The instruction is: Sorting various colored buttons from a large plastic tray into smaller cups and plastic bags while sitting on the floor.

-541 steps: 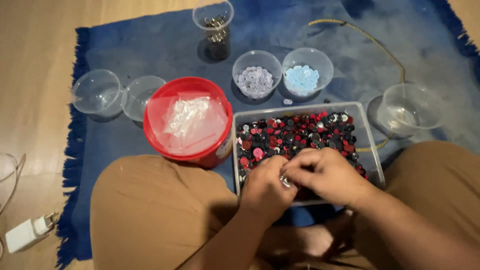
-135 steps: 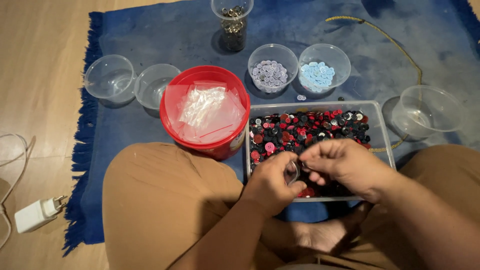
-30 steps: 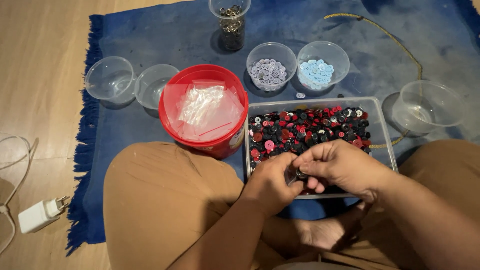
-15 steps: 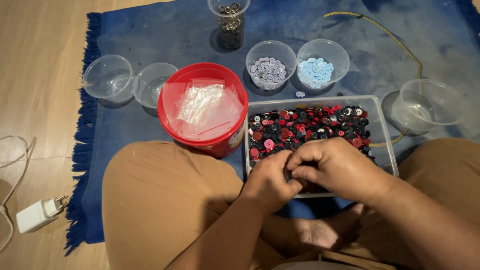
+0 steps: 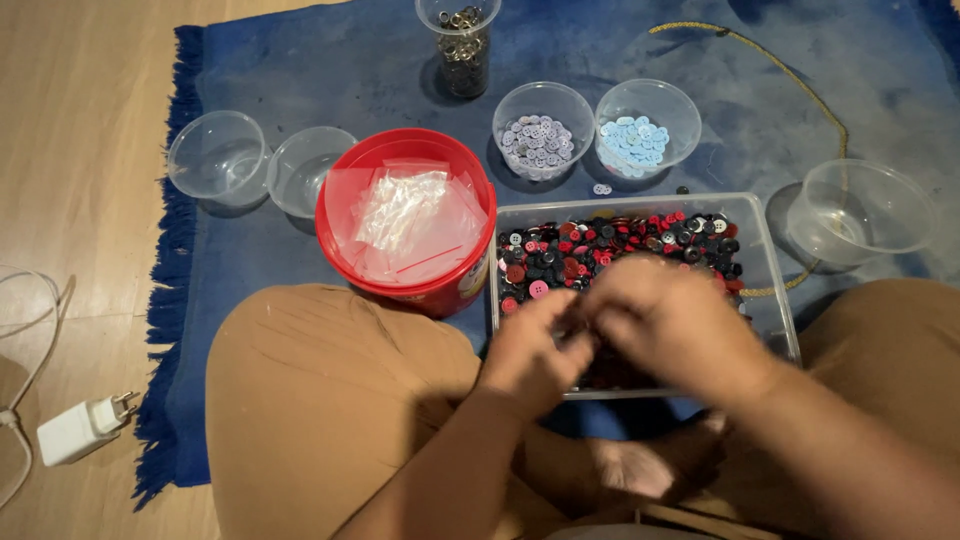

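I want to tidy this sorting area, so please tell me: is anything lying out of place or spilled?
Yes, slightly. Two loose buttons lie on the blue rug, between the bowl of pale blue buttons and the clear tray, outside any container. Nothing looks damaged. Both hands are blurred over the tray.

left hand (image 5: 535, 350) and right hand (image 5: 675, 325) together, blurred, fingers touching

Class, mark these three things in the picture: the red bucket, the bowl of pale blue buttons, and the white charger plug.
red bucket (image 5: 352, 170): head view, on its far rim.
bowl of pale blue buttons (image 5: 684, 105): head view, on its clear right rim.
white charger plug (image 5: 72, 432): head view, on its white body.
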